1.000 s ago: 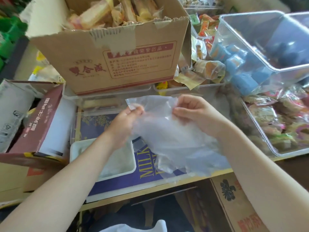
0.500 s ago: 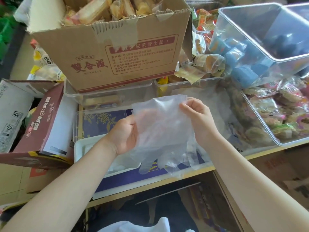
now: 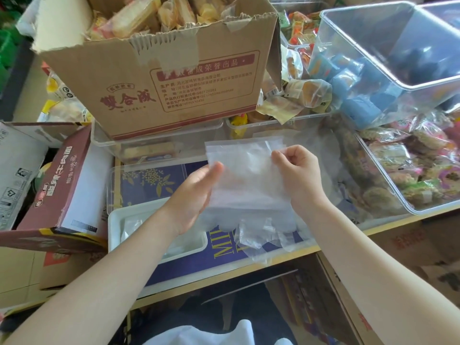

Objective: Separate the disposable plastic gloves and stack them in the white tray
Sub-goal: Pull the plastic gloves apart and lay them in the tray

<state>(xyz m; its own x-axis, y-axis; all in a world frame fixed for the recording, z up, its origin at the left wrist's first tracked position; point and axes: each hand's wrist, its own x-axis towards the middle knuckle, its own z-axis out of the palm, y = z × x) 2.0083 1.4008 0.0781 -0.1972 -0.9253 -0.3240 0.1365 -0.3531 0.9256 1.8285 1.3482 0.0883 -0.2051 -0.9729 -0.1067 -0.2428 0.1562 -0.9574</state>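
Note:
Both hands hold up a flat bunch of clear disposable plastic gloves (image 3: 246,178) above the counter, cuff edge up and fingers hanging down. My left hand (image 3: 196,195) lies against the bunch's left side, thumb on its front. My right hand (image 3: 296,173) pinches the upper right edge. Below and to the left, the white tray (image 3: 117,220) sits on a blue box, with clear gloves lying inside it; my left forearm hides part of it.
A large cardboard box (image 3: 159,78) of wrapped snacks stands behind the hands on clear bins. Clear tubs of packaged snacks (image 3: 410,170) fill the right side. A maroon carton (image 3: 54,190) lies left of the tray. The counter's front edge (image 3: 286,260) runs below the gloves.
The glove bunch went from spread wide and slack to gathered flat and upright. My left hand slid from the top edge down its left side; my right hand keeps pinching the top right.

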